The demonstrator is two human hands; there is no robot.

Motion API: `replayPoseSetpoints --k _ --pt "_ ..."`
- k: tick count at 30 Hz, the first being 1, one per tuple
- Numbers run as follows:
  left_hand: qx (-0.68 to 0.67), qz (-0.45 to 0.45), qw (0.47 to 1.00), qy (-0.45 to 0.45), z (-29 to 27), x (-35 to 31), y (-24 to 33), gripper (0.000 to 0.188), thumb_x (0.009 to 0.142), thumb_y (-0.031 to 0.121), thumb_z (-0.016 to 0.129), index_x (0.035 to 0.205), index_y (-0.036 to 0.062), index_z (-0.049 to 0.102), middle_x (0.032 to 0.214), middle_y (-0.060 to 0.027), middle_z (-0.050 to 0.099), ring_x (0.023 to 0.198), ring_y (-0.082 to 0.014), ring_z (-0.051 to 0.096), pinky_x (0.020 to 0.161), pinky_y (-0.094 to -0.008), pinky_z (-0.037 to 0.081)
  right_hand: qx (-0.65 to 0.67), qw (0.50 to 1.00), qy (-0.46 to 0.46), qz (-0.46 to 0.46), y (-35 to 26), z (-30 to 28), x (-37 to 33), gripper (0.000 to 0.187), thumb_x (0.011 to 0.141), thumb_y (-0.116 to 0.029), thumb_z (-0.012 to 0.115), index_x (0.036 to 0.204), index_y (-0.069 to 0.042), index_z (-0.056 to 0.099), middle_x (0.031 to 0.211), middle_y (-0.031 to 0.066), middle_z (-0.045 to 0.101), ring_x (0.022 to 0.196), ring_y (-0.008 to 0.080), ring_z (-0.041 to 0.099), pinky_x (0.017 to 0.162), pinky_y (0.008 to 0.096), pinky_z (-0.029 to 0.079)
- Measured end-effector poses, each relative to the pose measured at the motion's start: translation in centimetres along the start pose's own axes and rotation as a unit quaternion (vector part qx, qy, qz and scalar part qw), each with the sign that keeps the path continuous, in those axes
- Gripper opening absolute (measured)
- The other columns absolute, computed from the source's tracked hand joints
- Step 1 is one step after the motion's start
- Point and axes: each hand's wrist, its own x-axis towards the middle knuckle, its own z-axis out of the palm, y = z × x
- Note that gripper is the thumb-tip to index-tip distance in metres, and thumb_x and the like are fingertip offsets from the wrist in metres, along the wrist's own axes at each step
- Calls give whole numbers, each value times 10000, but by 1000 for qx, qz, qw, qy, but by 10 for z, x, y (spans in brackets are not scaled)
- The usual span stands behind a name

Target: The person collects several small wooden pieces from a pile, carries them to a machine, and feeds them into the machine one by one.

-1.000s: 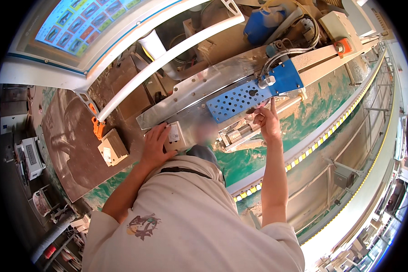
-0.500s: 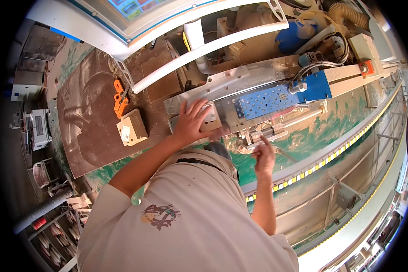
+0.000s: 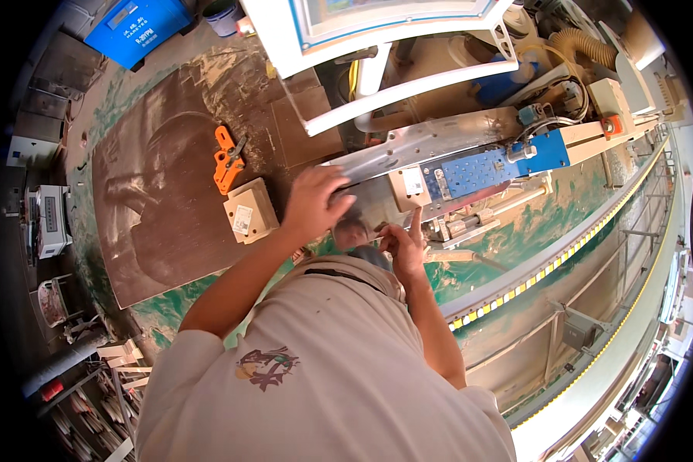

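Note:
A small light wood board [image 3: 410,189] with a white label lies on the metal bed [image 3: 368,202] of a machine, against the end of a blue perforated plate [image 3: 477,171]. Near the board's front edge is my right hand [image 3: 405,250]; its index finger stretches up to that edge, the thumb stands apart and the other fingers are curled. I see nothing held in it. My left hand [image 3: 313,203], somewhat blurred, is over the bed's left end, thumb and fingers apart, with nothing in it. A short stack of similar boards [image 3: 252,212], labelled on top, sits left of this hand.
An orange clamp-like tool [image 3: 227,162] lies on the brown panel [image 3: 154,223] at left. A white-framed screen housing [image 3: 396,38] overhangs the machine's far side. A rail with yellow and white marks [image 3: 508,298] runs along the right. A blue bin [image 3: 137,31] stands far left.
The board has slid right along the bed to the blue plate. My left hand has come off it and back left. My right hand has moved left to the board's front edge. The view has shifted.

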Motion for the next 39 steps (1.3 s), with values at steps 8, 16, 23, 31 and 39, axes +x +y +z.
replayPoseSetpoints --k 8,16,23,31,39 --pt "134 -221 966 13 -139 -102 -73 679 788 274 868 1389 88 611 1461 -161 565 1342 -401 519 1130 -511 416 62 997 32 -32 4 27 -12 1010 953 -91 597 1663 -118 -119 931 119 697 663 158 626 660 312 584" --pt "77 -233 962 -124 -155 -115 -73 1084 681 322 942 1592 131 389 1662 -163 306 1534 -399 284 1237 -494 311 35 999 2 -18 12 38 -12 1030 964 -82 588 1648 -113 -182 939 124 704 662 156 623 655 309 566" --pt "89 -217 959 -160 -147 -101 -61 1078 653 245 933 1577 101 397 1609 -154 372 1467 -402 362 1216 -495 338 24 1000 6 1 4 33 -12 1030 964 -83 593 1648 -89 -177 903 116 694 656 160 610 639 297 527" --pt "137 -207 958 -142 -133 -86 -52 1048 663 211 915 1562 62 399 1533 -173 455 1394 -408 429 1191 -496 355 40 999 2 -15 -27 0 6 982 986 -50 519 1637 -104 -215 937 167 708 654 160 629 628 273 527" --pt "77 -150 976 -135 -67 -39 -2 1036 647 232 904 1552 84 424 1509 -167 490 1380 -408 445 1186 -496 350 51 997 1 -58 -79 -50 38 764 945 2 516 1607 -80 143 860 156 689 653 175 644 598 281 551"
